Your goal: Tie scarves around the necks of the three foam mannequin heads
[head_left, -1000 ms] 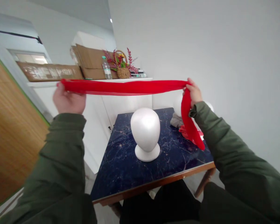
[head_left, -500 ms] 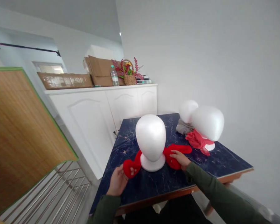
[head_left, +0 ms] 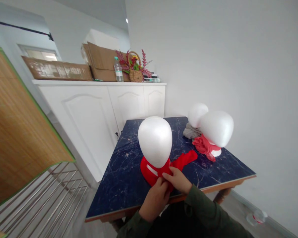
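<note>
The red scarf (head_left: 185,159) lies around the base of the nearest white foam head (head_left: 155,140), toward the front of the dark blue marbled table (head_left: 121,178), its loose end stretching out over the tabletop to the right. From where I stand, both forearms in green sleeves come in low over the table's front edge; the left hand (head_left: 156,199) points up and inward, back of the hand showing, and the right hand (head_left: 179,180) comes across from the right, lying flatter. They meet just in front of the head's base, close to that front edge. There's bare tabletop to the left of the head and behind it; on the right the scarf's end reaches toward a coral-red cloth (head_left: 203,145) and a grey cloth (head_left: 191,131), bunched by a tilted foam head (head_left: 218,128) and a rear foam head (head_left: 198,114). As for the hands, the left is curled with its fingers bent onto the scarf, and the right is partly closed, thumb and fingers pinching the fabric right beside it; how tightly either grips I can't tell. Past the table stands a white cabinet (head_left: 89,109), with a flower basket (head_left: 136,76) and a plastic bottle (head_left: 119,70) on top.
</note>
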`<state>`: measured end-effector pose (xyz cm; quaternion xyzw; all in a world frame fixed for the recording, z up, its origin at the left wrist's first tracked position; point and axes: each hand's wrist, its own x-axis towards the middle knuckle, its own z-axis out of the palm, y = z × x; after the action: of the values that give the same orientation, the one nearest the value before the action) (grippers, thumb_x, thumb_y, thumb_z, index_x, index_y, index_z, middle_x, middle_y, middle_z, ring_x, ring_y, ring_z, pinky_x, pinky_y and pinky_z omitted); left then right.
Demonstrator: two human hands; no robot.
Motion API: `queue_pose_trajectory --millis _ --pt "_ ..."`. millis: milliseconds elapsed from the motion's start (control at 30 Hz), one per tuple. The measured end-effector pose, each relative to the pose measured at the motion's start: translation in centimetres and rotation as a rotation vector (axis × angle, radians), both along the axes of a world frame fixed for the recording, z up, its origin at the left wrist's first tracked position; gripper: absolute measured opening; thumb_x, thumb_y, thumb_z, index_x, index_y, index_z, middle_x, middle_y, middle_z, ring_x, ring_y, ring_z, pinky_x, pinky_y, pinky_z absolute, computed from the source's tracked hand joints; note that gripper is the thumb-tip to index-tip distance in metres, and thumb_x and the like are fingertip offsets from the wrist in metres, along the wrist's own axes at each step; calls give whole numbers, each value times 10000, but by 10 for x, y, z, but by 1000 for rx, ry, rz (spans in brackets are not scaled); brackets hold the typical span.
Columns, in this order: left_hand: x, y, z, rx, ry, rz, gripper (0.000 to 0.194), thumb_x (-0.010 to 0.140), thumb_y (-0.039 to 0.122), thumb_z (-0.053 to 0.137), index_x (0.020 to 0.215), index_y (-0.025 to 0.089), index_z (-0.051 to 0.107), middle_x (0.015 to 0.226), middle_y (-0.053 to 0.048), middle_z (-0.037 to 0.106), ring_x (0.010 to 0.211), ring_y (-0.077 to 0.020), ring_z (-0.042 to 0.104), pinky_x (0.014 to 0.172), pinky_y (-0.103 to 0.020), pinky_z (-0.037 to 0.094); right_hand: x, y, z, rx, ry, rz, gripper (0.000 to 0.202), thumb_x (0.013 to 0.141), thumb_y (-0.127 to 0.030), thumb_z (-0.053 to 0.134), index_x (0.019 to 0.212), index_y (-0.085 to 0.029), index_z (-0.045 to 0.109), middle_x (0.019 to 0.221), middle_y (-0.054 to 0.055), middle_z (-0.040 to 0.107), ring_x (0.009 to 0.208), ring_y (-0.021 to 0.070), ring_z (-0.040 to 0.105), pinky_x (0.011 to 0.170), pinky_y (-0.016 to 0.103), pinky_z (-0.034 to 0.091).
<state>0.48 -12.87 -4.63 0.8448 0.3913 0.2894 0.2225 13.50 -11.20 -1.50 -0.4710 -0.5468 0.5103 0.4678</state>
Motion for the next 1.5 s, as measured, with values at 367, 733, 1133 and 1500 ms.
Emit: queue_pose_trajectory --millis 367,733,1133,1500 --pt "-3 23 8 -658 -758 128 308 659 304 618 915 133 616 927 -87 642 925 -257 558 862 -359 382 -2 -4 6 -384 698 198 233 753 -350 479 845 -155 566 841 54 633 832 177 580 720 298 450" --pt "-94 65 25 -1358 -1515 157 142 765 186 480 663 101 531 471 21 498 358 -47 448 388 -158 419 78 24 -15 -262 358 -305 309 597 -390 646 610 -172 428 380 -102 334 338 44 314 376 174 271" --pt "-91 81 -12 -796 -1208 529 458 627 -17 600 1027 192 524 951 -63 600 727 -115 611 635 -205 495 55 61 -46 307 -680 -449 310 668 -186 492 963 -137 576 966 98 565 939 208 490 861 325 350" --pt "-30 70 -5 -873 -1105 378 376 664 131 635 1021 228 568 1091 -48 582 977 -166 555 857 -270 441 26 60 -46 80 -374 -501 299 743 -272 429 979 -120 531 995 124 571 951 211 510 875 345 362"
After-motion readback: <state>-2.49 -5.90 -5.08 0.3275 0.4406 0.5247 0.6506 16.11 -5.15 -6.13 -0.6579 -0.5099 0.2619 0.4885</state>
